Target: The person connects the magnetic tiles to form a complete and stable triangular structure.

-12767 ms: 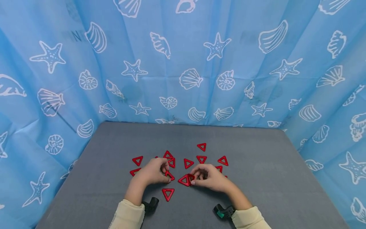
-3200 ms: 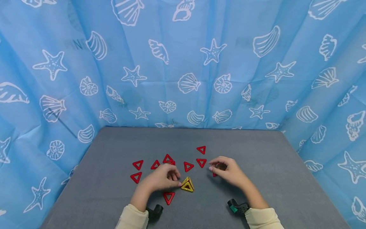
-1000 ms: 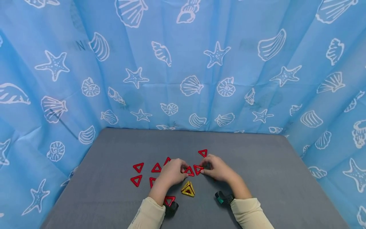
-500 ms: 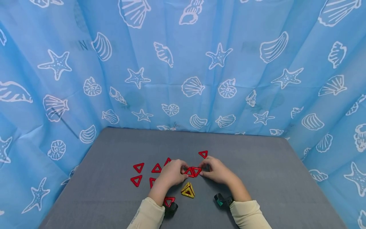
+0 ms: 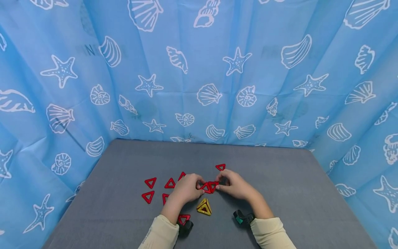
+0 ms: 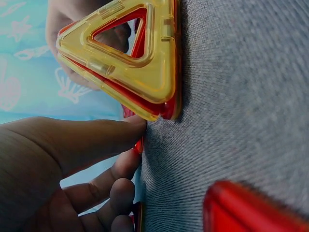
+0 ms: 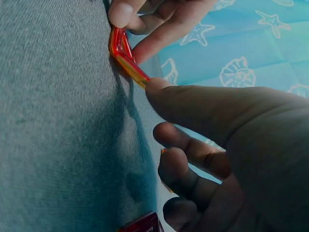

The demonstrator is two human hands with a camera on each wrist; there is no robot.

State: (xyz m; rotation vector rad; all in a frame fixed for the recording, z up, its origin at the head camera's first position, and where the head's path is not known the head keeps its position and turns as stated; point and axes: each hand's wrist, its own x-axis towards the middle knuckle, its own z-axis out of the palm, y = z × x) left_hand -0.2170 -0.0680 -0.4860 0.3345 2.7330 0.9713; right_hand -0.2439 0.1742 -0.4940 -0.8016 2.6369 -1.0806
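Observation:
Two red triangular magnetic tiles touch along one edge in front of my hands. My left hand (image 5: 186, 188) pinches the left tile (image 5: 205, 187) between thumb and fingers, low at the table. My right hand (image 5: 235, 185) pinches the right tile (image 5: 213, 186) by its outer corner; in the right wrist view this tile (image 7: 133, 69) is lifted off the cloth, at an angle to the other. Just nearer to me stands a small pyramid (image 5: 204, 207) of magnetic tiles, yellow on its visible faces in the head view. Close up, the left wrist view shows yellow and red layers on the pyramid (image 6: 159, 72).
Several loose red triangles lie left of my left hand, one of them (image 5: 148, 196) at the outer side. Another red triangle (image 5: 184, 219) sits beside my left wrist, partly hidden. Beyond my right hand is one more red triangle (image 5: 220, 167). A grey cloth (image 5: 280, 193) covers the table.
Earlier, red tiles lay here and the yellow pyramid appeared afterwards. A second ago the two held tiles were apart; they came together, and the right one has since tilted up.

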